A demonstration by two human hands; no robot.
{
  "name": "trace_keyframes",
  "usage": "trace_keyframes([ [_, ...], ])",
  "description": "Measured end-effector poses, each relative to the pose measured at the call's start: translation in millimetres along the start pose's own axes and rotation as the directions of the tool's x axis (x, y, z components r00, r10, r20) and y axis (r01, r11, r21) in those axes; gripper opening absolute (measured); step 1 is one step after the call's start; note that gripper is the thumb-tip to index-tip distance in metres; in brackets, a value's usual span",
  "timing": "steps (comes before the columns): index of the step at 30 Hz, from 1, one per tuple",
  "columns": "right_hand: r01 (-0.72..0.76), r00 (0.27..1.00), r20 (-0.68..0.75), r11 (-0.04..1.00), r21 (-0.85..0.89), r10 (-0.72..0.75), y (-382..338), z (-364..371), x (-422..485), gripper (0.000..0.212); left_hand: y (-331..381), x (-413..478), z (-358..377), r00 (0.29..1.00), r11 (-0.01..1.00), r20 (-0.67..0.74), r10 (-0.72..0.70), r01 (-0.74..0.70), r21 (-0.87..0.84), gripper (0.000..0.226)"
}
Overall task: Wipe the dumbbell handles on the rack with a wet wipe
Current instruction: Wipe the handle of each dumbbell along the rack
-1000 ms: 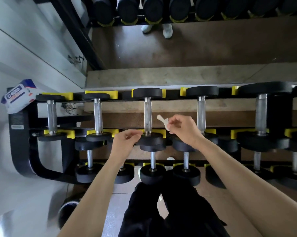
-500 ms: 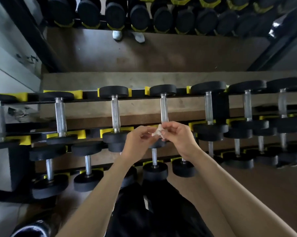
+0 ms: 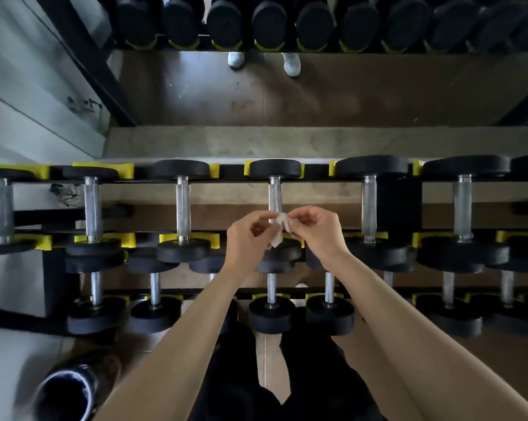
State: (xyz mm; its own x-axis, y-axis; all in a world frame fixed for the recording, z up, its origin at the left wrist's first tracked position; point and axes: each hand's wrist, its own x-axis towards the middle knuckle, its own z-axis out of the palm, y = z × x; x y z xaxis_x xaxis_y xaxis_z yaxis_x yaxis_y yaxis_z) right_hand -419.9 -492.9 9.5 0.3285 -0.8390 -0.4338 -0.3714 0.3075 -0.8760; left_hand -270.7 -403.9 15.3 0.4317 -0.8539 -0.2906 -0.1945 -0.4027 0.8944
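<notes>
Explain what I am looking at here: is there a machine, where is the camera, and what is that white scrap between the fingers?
There is no machine here. A person wears a wide-angle camera on the head, so this single view looks forward and down at their own bare hands. The left hand and the right hand meet in the middle, and both pinch a small crumpled white wet wipe with their fingertips. Just behind it runs a metal dumbbell handle on the rack, a black frame with yellow cradles. More dumbbells lie side by side on that tier and on a lower tier nearer the person. Whether the wipe touches the handle cannot be told.
</notes>
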Motion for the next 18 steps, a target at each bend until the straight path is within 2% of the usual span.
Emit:
trace_keyframes([
  [2, 0.025, 0.998, 0.066, 0.995, -0.092, -0.019, 7.7, -2.6, 15.3, 0.012, -0.1, 11.9, 9.3, 0.998, 1.0, -0.066, -0.018, 0.018, 0.007, 0.013],
  [4, 0.04, 0.993, 0.115, 0.993, -0.113, -0.027, 13.6, -2.0, 25.5, 0.015, -0.8, 24.4, 13.2, 0.992, 0.997, -0.105, -0.07, 0.071, 0.007, 0.011],
  [8, 0.062, 0.989, 0.145, 0.985, -0.163, -0.038, 19.7, 5.6, 35.9, 0.02, 1.3, 44.4, 14.7, 0.982, 0.989, -0.13, -0.138, 0.143, 0.03, 0.015],
  [12, 0.108, 0.991, 0.106, 0.968, -0.224, -0.086, 20.8, 19.4, 41.4, 0.025, -5.5, 62.5, 9.6, 0.984, 0.986, -0.128, -0.125, 0.137, 0.09, 0.005],
  [15, 0.131, 0.991, 0.028, 0.959, -0.251, -0.128, 28.1, 28.7, 45.4, 0.036, -7.4, 70.8, 9.0, 0.972, 0.987, -0.212, -0.103, 0.126, 0.097, 0.008],
  [18, 0.093, 0.996, 0.014, 0.962, -0.257, -0.092, 35.9, 34.4, 46.4, 0.044, -8.1, 81.3, 13.5, 0.966, 0.989, -0.243, -0.092, 0.117, 0.091, 0.007],
])
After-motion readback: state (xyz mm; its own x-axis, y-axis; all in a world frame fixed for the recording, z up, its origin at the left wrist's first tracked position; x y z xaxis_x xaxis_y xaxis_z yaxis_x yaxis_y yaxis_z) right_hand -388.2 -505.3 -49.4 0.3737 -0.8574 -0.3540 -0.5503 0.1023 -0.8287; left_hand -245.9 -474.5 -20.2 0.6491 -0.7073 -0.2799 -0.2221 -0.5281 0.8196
